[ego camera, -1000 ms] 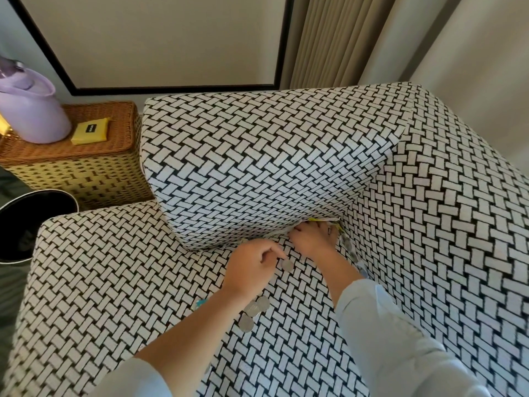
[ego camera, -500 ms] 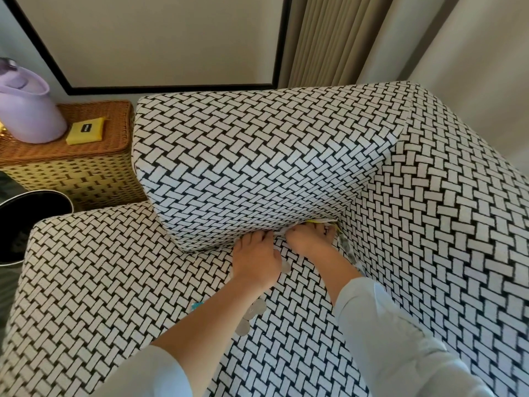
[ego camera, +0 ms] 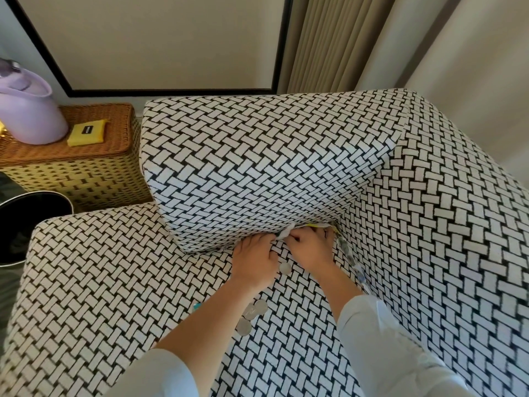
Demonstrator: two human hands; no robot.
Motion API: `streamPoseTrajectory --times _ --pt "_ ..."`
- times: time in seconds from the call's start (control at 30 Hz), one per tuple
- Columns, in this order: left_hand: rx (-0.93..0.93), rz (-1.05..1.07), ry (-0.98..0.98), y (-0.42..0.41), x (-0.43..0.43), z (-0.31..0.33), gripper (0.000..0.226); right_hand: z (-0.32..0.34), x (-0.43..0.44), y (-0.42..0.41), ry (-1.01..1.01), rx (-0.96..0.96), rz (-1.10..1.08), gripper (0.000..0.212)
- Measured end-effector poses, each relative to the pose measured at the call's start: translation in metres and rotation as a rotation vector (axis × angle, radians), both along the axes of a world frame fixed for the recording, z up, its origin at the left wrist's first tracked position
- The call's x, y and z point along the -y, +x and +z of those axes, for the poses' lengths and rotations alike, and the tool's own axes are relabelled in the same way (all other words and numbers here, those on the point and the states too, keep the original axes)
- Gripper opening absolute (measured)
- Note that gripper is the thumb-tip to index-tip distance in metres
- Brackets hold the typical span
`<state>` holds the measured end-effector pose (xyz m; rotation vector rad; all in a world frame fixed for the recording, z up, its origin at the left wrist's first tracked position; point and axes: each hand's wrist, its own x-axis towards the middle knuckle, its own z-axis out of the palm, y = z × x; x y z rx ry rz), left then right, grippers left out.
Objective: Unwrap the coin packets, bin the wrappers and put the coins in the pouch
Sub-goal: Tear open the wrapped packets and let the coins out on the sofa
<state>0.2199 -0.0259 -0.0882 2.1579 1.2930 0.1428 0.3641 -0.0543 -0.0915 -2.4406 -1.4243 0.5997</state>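
Note:
My left hand [ego camera: 253,257] and my right hand [ego camera: 312,249] meet at the crease where the sofa seat joins the back cushion. Both pinch a small white coin packet [ego camera: 282,234] between their curled fingertips. A yellow scrap [ego camera: 313,224] pokes out of the crease just behind my right hand. One loose coin [ego camera: 285,267] lies on the seat between my wrists. Three more coins [ego camera: 250,315] lie by my left forearm, with a teal bit [ego camera: 197,306] next to it. Further wrapped coins [ego camera: 345,247] sit along the right-hand seam. The yellow pouch [ego camera: 86,134] lies on the wicker chest.
A black round bin [ego camera: 25,224] stands on the floor left of the sofa [ego camera: 114,282]. The wicker chest [ego camera: 77,173] behind it also carries a lilac jug [ego camera: 28,110]. Curtains hang behind the sofa's right arm.
My left hand has moved up from the loose coins to the crease and joined my right hand on the white packet. My right hand has stayed in place.

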Motion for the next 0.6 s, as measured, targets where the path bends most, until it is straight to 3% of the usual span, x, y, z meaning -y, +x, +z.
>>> streamPoseTrajectory --times 0.23,0.33,0.6 --pt "-0.094 -0.067 0.026 -0.001 0.001 0.002 0.052 0.005 0.01 -0.007 0.136 0.024 0.023 0.03" --pt "-0.097 -0.089 0.06 -0.002 0.002 0.001 0.05 0.007 0.016 -0.011 0.172 -0.049 0.043 0.029" --pt "-0.102 -0.183 0.122 -0.012 0.004 0.008 0.05 0.019 0.025 -0.021 0.071 -0.199 0.024 0.031"
